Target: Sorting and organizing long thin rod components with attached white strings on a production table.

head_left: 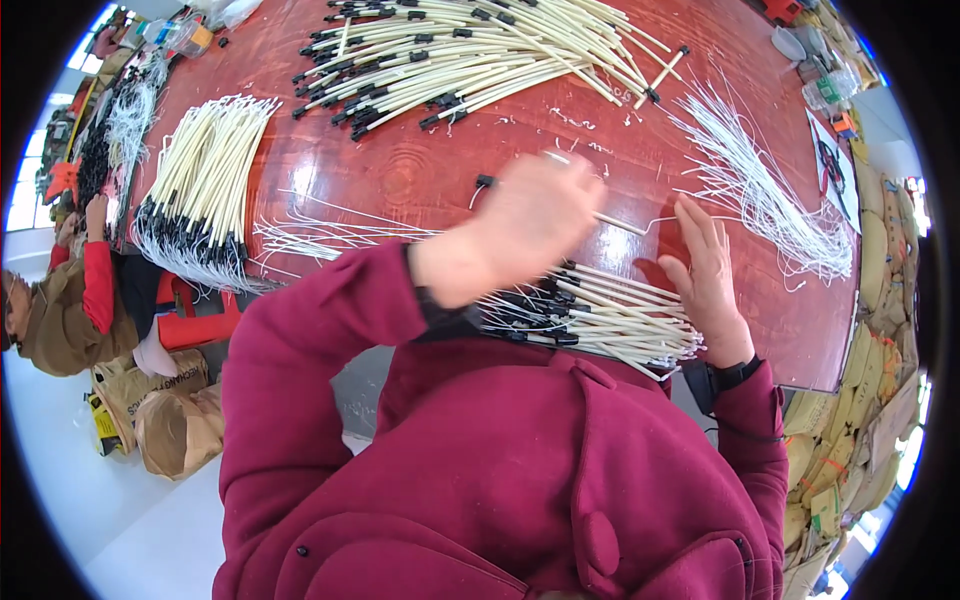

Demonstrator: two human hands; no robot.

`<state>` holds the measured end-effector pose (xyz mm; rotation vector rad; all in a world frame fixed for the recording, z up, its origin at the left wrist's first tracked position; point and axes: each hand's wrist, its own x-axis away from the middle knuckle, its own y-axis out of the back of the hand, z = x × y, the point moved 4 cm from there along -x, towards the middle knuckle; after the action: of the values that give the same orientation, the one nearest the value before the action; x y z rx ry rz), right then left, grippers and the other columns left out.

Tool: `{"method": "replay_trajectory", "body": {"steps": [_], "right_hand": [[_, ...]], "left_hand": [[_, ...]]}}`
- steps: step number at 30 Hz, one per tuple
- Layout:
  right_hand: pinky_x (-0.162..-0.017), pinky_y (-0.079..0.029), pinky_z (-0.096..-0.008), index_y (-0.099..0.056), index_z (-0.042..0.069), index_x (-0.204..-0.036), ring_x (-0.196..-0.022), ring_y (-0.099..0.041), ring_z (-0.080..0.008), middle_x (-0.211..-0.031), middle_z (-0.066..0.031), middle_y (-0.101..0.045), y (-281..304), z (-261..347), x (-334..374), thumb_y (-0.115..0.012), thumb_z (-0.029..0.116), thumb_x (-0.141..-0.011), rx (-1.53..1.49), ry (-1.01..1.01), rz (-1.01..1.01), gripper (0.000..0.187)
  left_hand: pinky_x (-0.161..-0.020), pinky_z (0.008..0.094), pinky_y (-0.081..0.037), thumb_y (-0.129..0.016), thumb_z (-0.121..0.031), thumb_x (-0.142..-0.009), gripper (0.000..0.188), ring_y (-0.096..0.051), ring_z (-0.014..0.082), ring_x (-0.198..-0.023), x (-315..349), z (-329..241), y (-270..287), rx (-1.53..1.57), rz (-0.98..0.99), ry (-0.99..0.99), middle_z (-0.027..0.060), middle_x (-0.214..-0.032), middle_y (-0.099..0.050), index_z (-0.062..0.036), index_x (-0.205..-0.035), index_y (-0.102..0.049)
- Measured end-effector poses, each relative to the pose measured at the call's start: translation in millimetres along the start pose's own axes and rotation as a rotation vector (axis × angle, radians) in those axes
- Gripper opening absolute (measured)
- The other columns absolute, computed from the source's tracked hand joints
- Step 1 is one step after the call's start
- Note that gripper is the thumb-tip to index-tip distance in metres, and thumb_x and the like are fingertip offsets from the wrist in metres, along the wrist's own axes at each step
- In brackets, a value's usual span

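Note:
My left hand point(530, 215), blurred by motion, is above a cream tube point(620, 223). One end of this tube shows to the right of the hand, and a black fitting point(486, 182) shows to its left; the hand hides what lies between. Whether the fingers grip the tube cannot be made out. A thin white cord point(660, 219) runs from the tube's right end toward the fingertips of my right hand point(708, 262). That hand is open, fingers stretched and thumb apart, beside a bundle of cream tubes with black fittings point(620, 315) at the table's near edge.
On the red table point(400, 165), a big pile of cream tubes point(480, 60) lies at the back. Another tube bundle point(210, 165) stands at left. Loose white cords point(770, 190) spread at right, more cords point(330, 232) at left. Another person point(70, 290) sits far left; stacked sacks point(850, 430) stand right.

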<state>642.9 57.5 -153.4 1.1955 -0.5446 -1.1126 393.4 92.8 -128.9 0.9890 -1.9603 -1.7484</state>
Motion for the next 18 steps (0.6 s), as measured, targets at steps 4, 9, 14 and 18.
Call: {"method": "replay_trajectory", "body": {"steps": [4, 9, 14, 18], "right_hand": [[-0.108, -0.041, -0.0466, -0.055, 0.001, -0.142, -0.124, -0.053, -0.0368, -0.143, -0.0159, -0.056, 8, 6, -17, -0.075, 0.019, -0.086, -0.006, 0.048, 0.007, 0.062], [-0.098, -0.045, -0.0444, -0.064, 0.004, -0.128, -0.113, -0.059, -0.0333, -0.126, -0.0117, -0.065, -9, 29, -35, -0.078, 0.014, -0.083, -0.018, 0.206, -0.019, 0.047], [-0.089, -0.046, -0.0414, -0.072, 0.006, -0.106, -0.099, -0.062, -0.0285, -0.110, -0.0048, -0.071, -20, 21, -36, -0.078, 0.013, -0.082, -0.032, 0.254, -0.012, 0.026], [-0.087, -0.047, -0.0401, -0.074, 0.008, -0.097, -0.093, -0.063, -0.0268, -0.105, -0.0015, -0.073, -12, 13, -28, -0.078, 0.012, -0.082, -0.071, 0.289, -0.057, 0.016]], "left_hand": [[-0.084, 0.0426, -0.052, -0.071, -0.014, -0.088, 0.022, -0.063, 0.0328, -0.098, 49, 58, 19, 0.069, -0.194, 0.343, 0.0110, -0.098, -0.061, -0.0056, -0.106, -0.061], [-0.080, 0.0427, -0.050, -0.068, -0.004, -0.090, 0.024, -0.063, 0.0329, -0.092, 49, 69, -8, 0.399, -0.049, 0.298, 0.0149, -0.096, -0.061, -0.0021, -0.110, -0.054], [-0.072, 0.0456, -0.050, -0.066, -0.004, -0.092, 0.026, -0.065, 0.0395, -0.080, 35, 46, -5, 0.663, 0.008, 0.430, 0.0176, -0.083, -0.063, -0.0012, -0.112, -0.051], [-0.070, 0.0423, -0.051, -0.064, -0.004, -0.092, 0.024, -0.066, 0.0380, -0.075, 35, 31, 11, 0.715, 0.022, 0.405, 0.0166, -0.078, -0.065, 0.0000, -0.113, -0.055]]}}
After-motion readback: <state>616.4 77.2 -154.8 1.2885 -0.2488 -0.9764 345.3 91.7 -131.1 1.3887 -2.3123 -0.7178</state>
